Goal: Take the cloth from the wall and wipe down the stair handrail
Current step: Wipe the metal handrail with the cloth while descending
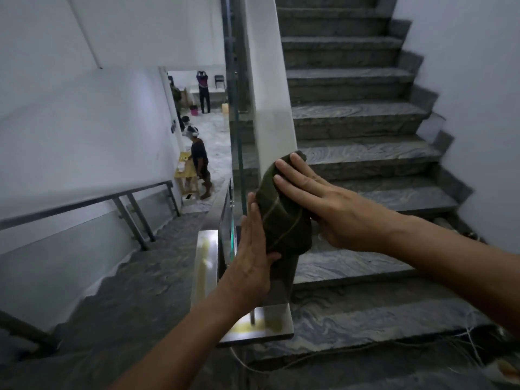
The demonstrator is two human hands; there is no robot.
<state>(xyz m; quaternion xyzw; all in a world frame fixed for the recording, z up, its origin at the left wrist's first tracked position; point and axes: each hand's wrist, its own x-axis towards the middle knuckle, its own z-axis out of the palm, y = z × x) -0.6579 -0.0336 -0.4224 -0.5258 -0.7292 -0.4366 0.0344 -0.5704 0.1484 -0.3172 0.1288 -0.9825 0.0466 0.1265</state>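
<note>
A dark green cloth (284, 218) with a pale stripe is draped over the top of the handrail that rises beside the upward flight. My right hand (318, 201) lies flat on the cloth's right side with fingers spread. My left hand (253, 249) presses flat against the cloth's left side, its thumb hooked under the lower edge. The steel handrail (205, 266) turns at the landing just below my hands, and its flat end plate (267, 325) shows under my left forearm. The cloth hides the stretch of rail beneath it.
Grey marble stairs (360, 114) climb ahead on the right; another flight descends at the left with a dark wall rail (84, 204). A glass panel (236, 130) and white column (267, 80) stand ahead. Two persons (200, 164) are on the floor below. A cord (422, 344) lies on the landing.
</note>
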